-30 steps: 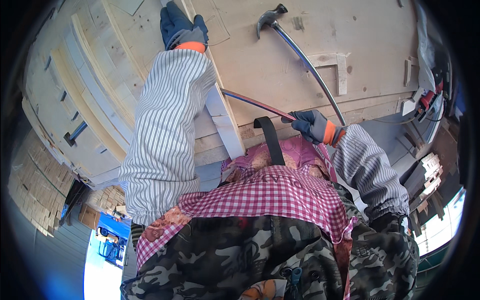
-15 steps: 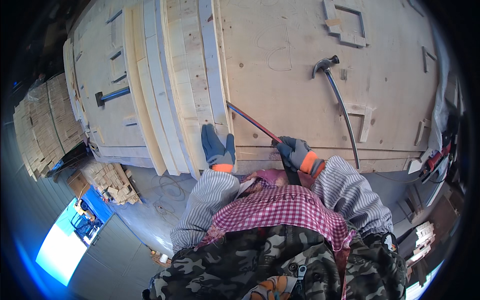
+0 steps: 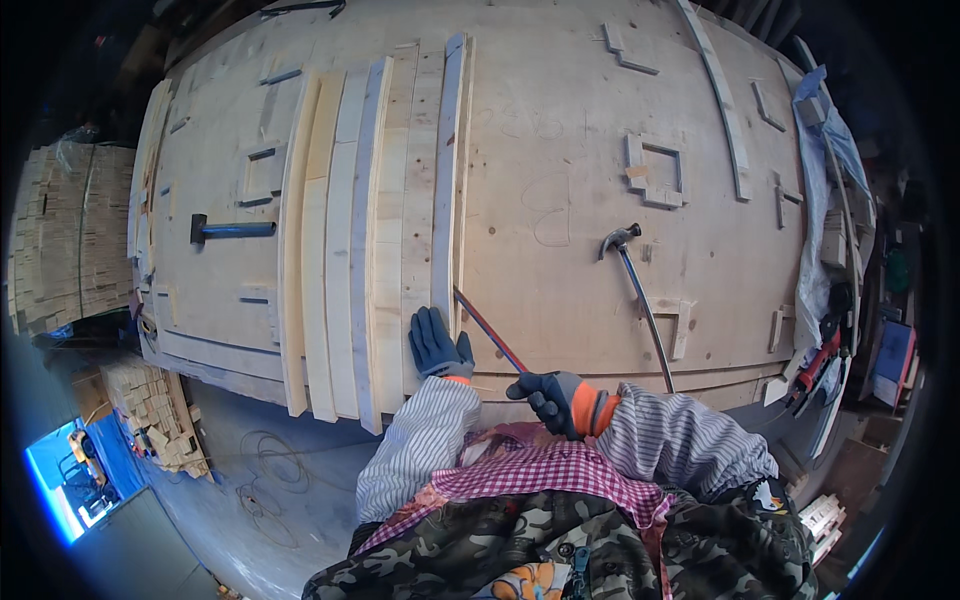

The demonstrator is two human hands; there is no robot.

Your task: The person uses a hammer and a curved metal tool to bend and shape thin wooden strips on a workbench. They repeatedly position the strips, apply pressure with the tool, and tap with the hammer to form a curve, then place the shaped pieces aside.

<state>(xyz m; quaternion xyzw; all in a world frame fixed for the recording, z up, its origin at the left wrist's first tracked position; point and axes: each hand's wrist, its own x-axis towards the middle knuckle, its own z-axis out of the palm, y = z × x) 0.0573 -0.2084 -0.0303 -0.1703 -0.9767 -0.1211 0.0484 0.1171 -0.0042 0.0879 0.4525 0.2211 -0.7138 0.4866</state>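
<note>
My left hand (image 3: pixel 437 343), in a dark grey glove with an orange cuff, lies flat with fingers stretched on the near end of a pale wooden plank (image 3: pixel 441 200). My right hand (image 3: pixel 555 397), gloved alike, is closed round a long thin red-and-blue bar (image 3: pixel 492 330). The bar slants up and left, its far tip at the right edge of the plank stack; whether it touches is unclear. Its exact kind does not show, and its lower end is hidden by my hand. To the right, a claw hammer (image 3: pixel 640 285) lies on the plywood surface (image 3: pixel 540 290).
A second hammer (image 3: pixel 232 230) with a blue handle lies left of several long boards (image 3: pixel 330 250). Small wooden frames (image 3: pixel 656 170) and corner pieces sit on the plywood. Stacked wood (image 3: pixel 75 235) stands at far left. A cord (image 3: pixel 270 460) coils on the floor.
The view has shifted, showing more of the far plywood. My left hand stays on the plank's near end. My right hand still grips the bar, whose tip remains by the plank edge.
</note>
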